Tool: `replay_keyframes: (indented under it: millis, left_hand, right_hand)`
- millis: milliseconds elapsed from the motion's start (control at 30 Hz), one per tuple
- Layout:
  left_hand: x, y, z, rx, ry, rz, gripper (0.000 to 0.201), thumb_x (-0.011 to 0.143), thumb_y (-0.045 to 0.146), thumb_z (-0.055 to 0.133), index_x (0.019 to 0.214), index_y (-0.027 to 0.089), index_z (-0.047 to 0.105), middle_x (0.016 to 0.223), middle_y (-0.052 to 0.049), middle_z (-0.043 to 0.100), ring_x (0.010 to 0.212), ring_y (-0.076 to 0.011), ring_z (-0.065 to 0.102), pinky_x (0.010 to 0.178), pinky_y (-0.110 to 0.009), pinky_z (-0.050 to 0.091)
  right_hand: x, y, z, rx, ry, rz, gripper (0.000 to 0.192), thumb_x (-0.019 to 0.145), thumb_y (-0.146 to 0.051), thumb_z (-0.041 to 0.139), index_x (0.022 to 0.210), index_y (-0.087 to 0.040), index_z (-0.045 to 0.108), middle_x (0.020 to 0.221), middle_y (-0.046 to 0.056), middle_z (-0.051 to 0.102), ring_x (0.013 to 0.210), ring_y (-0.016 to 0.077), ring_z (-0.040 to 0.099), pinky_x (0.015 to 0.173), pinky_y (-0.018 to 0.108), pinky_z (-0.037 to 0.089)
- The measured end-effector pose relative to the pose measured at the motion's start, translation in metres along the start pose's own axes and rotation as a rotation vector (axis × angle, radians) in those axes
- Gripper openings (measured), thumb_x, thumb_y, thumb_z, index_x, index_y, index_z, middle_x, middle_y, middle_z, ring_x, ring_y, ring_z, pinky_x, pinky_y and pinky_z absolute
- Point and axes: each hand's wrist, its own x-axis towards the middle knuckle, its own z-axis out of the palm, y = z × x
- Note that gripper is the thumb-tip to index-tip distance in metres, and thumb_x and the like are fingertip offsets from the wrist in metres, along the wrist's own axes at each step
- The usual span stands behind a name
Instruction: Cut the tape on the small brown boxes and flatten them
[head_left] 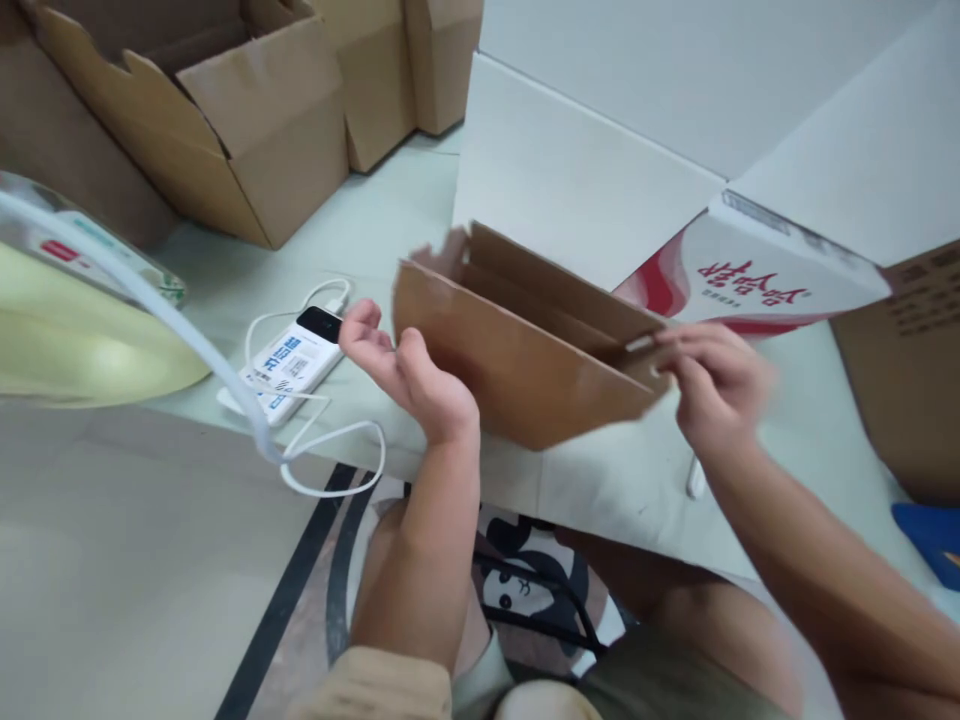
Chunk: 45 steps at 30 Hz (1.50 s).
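Observation:
A small brown cardboard box is tilted above the near part of the table, its hollow inside facing up and away from me. My right hand pinches the box's right end between thumb and fingers, at the edge of a flap. At the box's left end, my left hand is raised with palm up and fingers apart, close against the near wall. I cannot tell whether it touches the cardboard. A white power bank with blue print and a dark end lies to the left, a white cable looped beside it.
Several brown cartons stand at the back left. White panels and a red-and-white printed box are behind my box. A large carton is at right, near a blue object. A pale yellow rounded object is at left.

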Motion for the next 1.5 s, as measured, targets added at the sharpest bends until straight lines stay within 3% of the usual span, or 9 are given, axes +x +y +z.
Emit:
replay_keyframes:
  millis: [133, 200, 267, 400, 633, 1067, 1200, 1300, 1500]
  left_hand:
    - [-0.019, -0.006, 0.008, -0.148, -0.497, -0.076, 0.034, 0.095, 0.047, 0.049, 0.120, 0.026, 0.058, 0.127, -0.007, 0.060, 0.123, -0.0254, 0.058, 0.111, -0.045, 0.044]
    - [-0.032, -0.008, 0.014, -0.208, -0.783, -0.110, 0.046, 0.094, 0.060, 0.052, 0.125, 0.027, 0.062, 0.129, -0.008, 0.065, 0.120, -0.0270, 0.064, 0.104, -0.043, 0.051]
    - [-0.044, -0.007, 0.020, -0.207, -0.903, -0.124, 0.053, 0.091, 0.065, 0.057, 0.125, 0.027, 0.067, 0.129, -0.009, 0.069, 0.118, -0.0284, 0.066, 0.101, -0.042, 0.053]
    - [-0.063, 0.002, 0.028, -0.168, -0.813, -0.182, 0.050, 0.086, 0.068, 0.061, 0.110, 0.026, 0.075, 0.119, -0.008, 0.075, 0.117, -0.0288, 0.068, 0.101, -0.041, 0.054]
    - [-0.081, -0.008, 0.031, -0.071, -0.755, -0.118, 0.042, 0.077, 0.064, 0.069, 0.078, 0.023, 0.075, 0.081, -0.005, 0.070, 0.099, -0.0261, 0.066, 0.092, -0.040, 0.054]
    - [-0.106, -0.009, 0.034, -0.049, -0.847, 0.023, 0.066, 0.087, 0.073, 0.053, 0.049, 0.022, 0.036, 0.054, 0.000, 0.038, 0.084, -0.0212, 0.054, 0.107, -0.048, 0.041]
    - [-0.107, -0.003, 0.033, -0.073, -0.881, 0.004, 0.069, 0.087, 0.069, 0.056, 0.046, 0.020, 0.030, 0.051, 0.001, 0.031, 0.075, -0.0190, 0.049, 0.101, -0.045, 0.042]
    - [-0.105, -0.003, 0.033, -0.107, -0.893, 0.011, 0.070, 0.086, 0.067, 0.058, 0.043, 0.020, 0.029, 0.047, 0.001, 0.030, 0.068, -0.0182, 0.042, 0.098, -0.045, 0.041]
    - [-0.105, -0.008, 0.033, -0.081, -0.997, 0.121, 0.063, 0.089, 0.068, 0.052, 0.045, 0.025, 0.048, 0.047, -0.001, 0.040, 0.071, -0.0214, 0.040, 0.097, -0.047, 0.038]
  right_hand:
    - [-0.075, 0.016, -0.038, 0.075, 0.493, 0.125, 0.011, 0.079, -0.023, 0.065, 0.072, -0.025, 0.074, 0.088, 0.003, 0.078, 0.085, 0.0228, 0.073, 0.085, 0.044, 0.059]
    - [-0.103, 0.024, -0.040, 0.146, 0.587, 0.174, 0.012, 0.078, -0.028, 0.068, 0.086, -0.025, 0.077, 0.105, 0.004, 0.078, 0.106, 0.0258, 0.073, 0.102, 0.050, 0.056]
    - [-0.123, 0.034, -0.035, 0.217, 0.567, 0.230, 0.027, 0.082, -0.035, 0.067, 0.106, -0.027, 0.077, 0.128, 0.004, 0.074, 0.129, 0.0281, 0.066, 0.116, 0.055, 0.048]
    - [-0.145, 0.056, -0.021, 0.292, 0.494, 0.274, 0.054, 0.092, -0.053, 0.051, 0.142, -0.034, 0.060, 0.150, 0.003, 0.061, 0.145, 0.0287, 0.055, 0.123, 0.058, 0.042]
    - [-0.139, 0.068, -0.022, 0.247, 0.342, 0.267, 0.084, 0.090, -0.081, 0.036, 0.158, -0.032, 0.037, 0.163, 0.010, 0.046, 0.154, 0.0347, 0.041, 0.125, 0.060, 0.038]
    - [-0.151, 0.058, -0.060, -0.017, 0.320, 0.084, 0.081, 0.088, -0.066, 0.054, 0.161, -0.044, 0.026, 0.167, 0.006, 0.034, 0.157, 0.0372, 0.035, 0.125, 0.068, 0.034]
    - [-0.160, 0.061, -0.065, -0.059, 0.262, 0.147, 0.082, 0.074, -0.077, 0.064, 0.147, -0.044, 0.047, 0.164, 0.004, 0.041, 0.157, 0.0401, 0.034, 0.127, 0.068, 0.029]
    - [-0.159, 0.062, -0.067, -0.050, 0.232, 0.159, 0.079, 0.073, -0.079, 0.062, 0.142, -0.045, 0.051, 0.161, 0.003, 0.046, 0.156, 0.0397, 0.036, 0.126, 0.068, 0.029]
    - [-0.144, 0.059, -0.066, 0.069, 0.345, 0.117, 0.069, 0.092, -0.060, 0.047, 0.155, -0.041, 0.031, 0.159, 0.008, 0.043, 0.153, 0.0352, 0.041, 0.123, 0.068, 0.035]
